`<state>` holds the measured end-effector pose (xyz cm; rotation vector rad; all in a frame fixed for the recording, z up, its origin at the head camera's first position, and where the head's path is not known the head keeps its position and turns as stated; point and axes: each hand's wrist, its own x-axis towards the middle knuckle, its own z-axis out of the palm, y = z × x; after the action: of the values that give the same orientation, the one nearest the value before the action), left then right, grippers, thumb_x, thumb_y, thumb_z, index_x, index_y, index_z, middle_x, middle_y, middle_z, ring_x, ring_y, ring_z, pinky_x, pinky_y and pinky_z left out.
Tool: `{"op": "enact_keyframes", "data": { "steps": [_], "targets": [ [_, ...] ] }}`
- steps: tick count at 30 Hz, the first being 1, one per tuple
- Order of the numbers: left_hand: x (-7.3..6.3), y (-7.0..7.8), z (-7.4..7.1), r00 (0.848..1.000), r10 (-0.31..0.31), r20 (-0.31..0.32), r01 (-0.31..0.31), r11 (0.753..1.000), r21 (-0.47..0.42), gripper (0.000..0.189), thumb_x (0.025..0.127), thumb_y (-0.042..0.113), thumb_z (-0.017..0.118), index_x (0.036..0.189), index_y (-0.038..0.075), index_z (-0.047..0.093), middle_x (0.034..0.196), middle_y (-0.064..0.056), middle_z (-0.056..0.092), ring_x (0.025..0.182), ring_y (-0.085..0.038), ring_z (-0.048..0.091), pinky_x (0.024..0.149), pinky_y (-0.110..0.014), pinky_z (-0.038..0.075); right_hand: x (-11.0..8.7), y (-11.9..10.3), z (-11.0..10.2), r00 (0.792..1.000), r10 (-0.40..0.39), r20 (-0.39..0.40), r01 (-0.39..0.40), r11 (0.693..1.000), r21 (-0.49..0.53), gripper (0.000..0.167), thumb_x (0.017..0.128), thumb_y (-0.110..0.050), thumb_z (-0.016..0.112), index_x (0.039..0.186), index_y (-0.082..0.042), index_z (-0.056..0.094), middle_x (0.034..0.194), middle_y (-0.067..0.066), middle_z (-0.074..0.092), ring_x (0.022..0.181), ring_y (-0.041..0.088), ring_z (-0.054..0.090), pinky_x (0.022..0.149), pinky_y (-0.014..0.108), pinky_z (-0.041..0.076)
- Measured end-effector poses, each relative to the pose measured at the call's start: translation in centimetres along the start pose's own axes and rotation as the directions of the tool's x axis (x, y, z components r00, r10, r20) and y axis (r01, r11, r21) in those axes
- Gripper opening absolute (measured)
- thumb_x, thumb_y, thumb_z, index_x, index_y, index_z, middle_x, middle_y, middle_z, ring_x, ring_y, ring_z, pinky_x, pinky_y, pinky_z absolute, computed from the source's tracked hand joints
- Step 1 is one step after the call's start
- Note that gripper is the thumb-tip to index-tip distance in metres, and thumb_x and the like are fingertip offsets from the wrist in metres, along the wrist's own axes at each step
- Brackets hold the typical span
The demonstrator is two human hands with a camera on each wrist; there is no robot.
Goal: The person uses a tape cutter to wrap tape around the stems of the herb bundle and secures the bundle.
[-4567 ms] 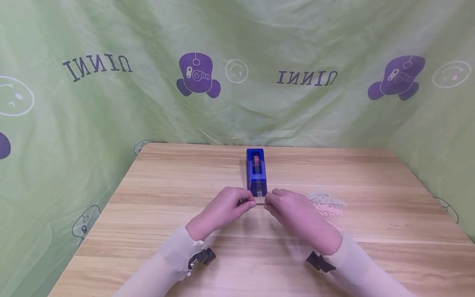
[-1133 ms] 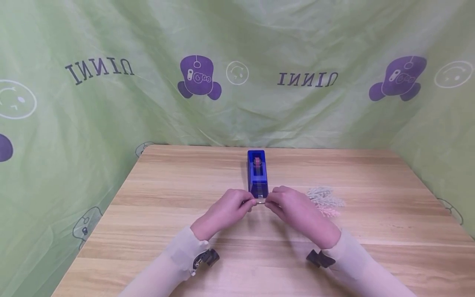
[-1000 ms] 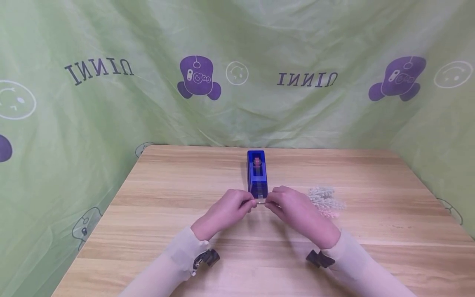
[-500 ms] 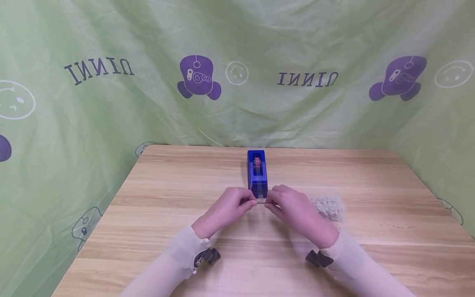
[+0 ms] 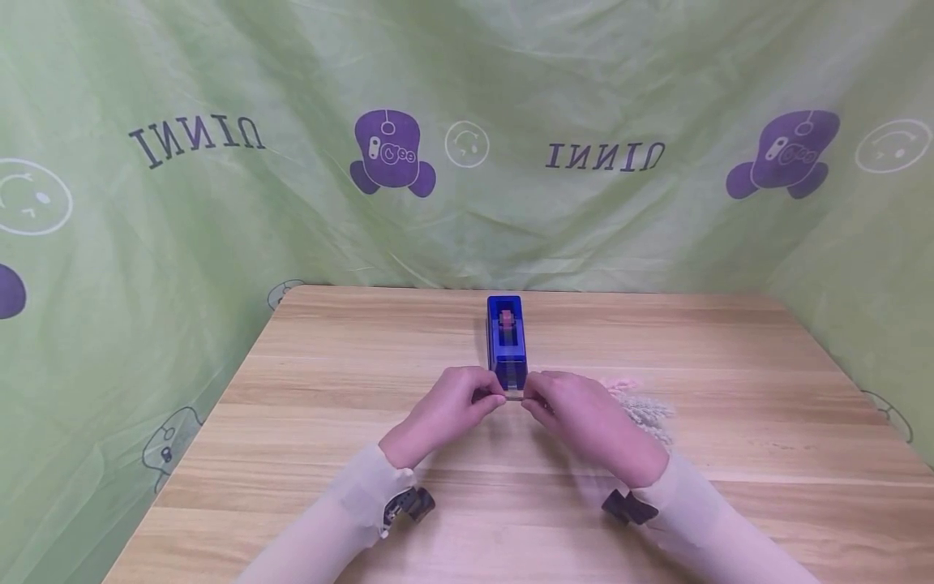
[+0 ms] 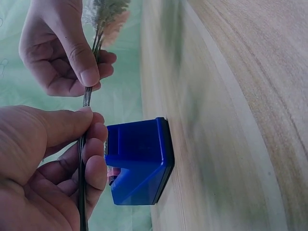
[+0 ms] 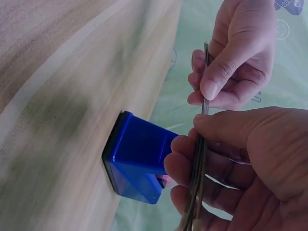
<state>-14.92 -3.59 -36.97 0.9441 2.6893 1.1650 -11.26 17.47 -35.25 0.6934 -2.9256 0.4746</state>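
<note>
Pinching the slim bundle of dark stems [image 6: 81,183] between thumb and fingers, the left hand [image 5: 447,412] and right hand [image 5: 591,422] had their grip clamped at two neighbouring spots, the bundle lying crosswise, its fluffy grey-and-pink heads [image 5: 645,410] beyond the right hand. Just past the gap between the hands stood the blue plastic tape dispenser [image 5: 508,353], blocking the way across the pale wood-grain desk [image 5: 350,341].

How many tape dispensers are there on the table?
1. The blue tape dispenser stands on the table, just beyond the left hand and right hand, which hold thin stems. The arms hide part of the table, but no other shows.
</note>
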Motion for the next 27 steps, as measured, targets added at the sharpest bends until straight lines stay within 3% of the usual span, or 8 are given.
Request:
{"op": "enact_keyframes", "data": {
  "steps": [9, 17, 27],
  "targets": [
    [0.02, -0.17, 0.18, 1.0, 0.006, -0.003, -0.006, 1.0, 0.028, 0.007, 0.097, 0.007, 0.072, 0.091, 0.007, 0.075, 0.09, -0.005, 0.075, 0.078, -0.009, 0.062, 0.072, -0.02, 0.054, -0.17, 0.19, 0.05, 0.999, -0.033, -0.026, 0.031, 0.998, -0.048, 0.006, 0.097, -0.017, 0.074, 0.099, -0.015, 0.08, 0.079, -0.01, 0.068, 0.071, 0.003, 0.059, 0.071, 0.029, 0.057],
    [0.17, -0.5, 0.37, 1.0, 0.028, 0.012, -0.029, 0.997, 0.065, 0.012, 0.102, 0.013, 0.067, 0.094, 0.007, 0.073, 0.087, -0.003, 0.069, 0.075, -0.01, 0.056, 0.068, -0.021, 0.05, -0.03, 0.51, 0.09, 0.999, -0.028, -0.029, 0.029, 0.999, 0.014, 0.004, 0.094, -0.012, 0.077, 0.095, -0.015, 0.079, 0.08, -0.01, 0.068, 0.073, 0.002, 0.059, 0.073, 0.027, 0.057],
    [0.46, -0.38, 0.13, 0.998, -0.016, 0.06, 0.015, 0.999, 0.032, 0.022, 0.105, 0.013, 0.062, 0.095, 0.001, 0.077, 0.08, -0.005, 0.071, 0.068, -0.01, 0.055, 0.063, -0.021, 0.046, 0.18, 0.66, 0.2, 0.999, -0.031, -0.041, 0.032, 0.999, 0.016, 0.005, 0.094, -0.011, 0.077, 0.091, -0.015, 0.075, 0.079, -0.009, 0.066, 0.071, 0.003, 0.056, 0.069, 0.025, 0.055]
  ]
}}
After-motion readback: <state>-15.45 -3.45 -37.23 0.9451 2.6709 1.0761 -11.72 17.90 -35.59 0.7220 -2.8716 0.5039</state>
